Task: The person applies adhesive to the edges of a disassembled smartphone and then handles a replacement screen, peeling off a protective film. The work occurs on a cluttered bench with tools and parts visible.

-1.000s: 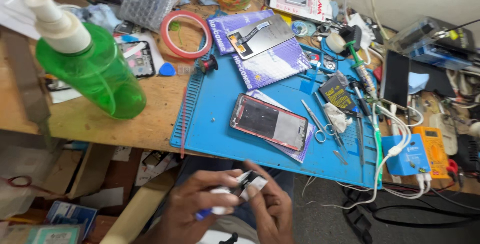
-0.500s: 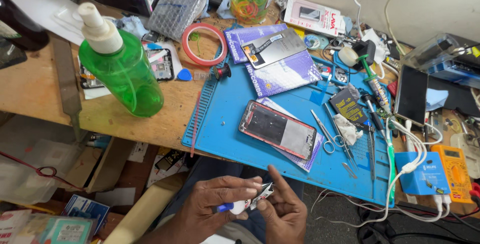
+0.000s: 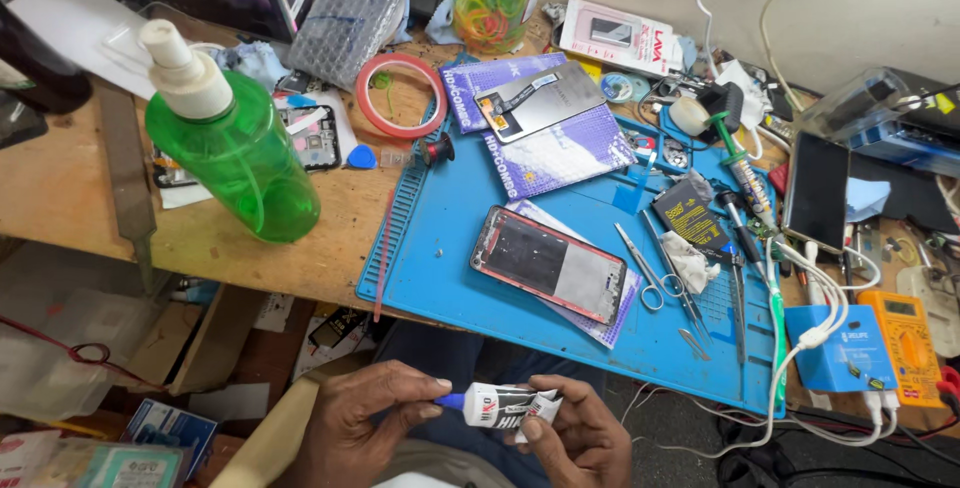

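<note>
Low in the head view, below the desk edge, both my hands hold a small white glue tube (image 3: 505,405) with a blue cap. My left hand (image 3: 365,423) pinches the blue cap end with fingertips. My right hand (image 3: 575,438) grips the crumpled tail of the tube. Above them on the blue work mat (image 3: 440,278) lies an opened phone frame (image 3: 553,264) with a red rim, resting on a purple sheet.
A green spray bottle (image 3: 232,143) stands on the wooden desk at left. A red tape roll (image 3: 402,96), purple packets with a screen part (image 3: 540,113), scissors (image 3: 643,273), tweezers, a blue box (image 3: 835,348), an orange multimeter (image 3: 908,333) and white cables crowd the right.
The view has shifted down and left, so the desk sits higher in frame. My hands have turned the glue tube level, with the left fingers now on its blue cap.
</note>
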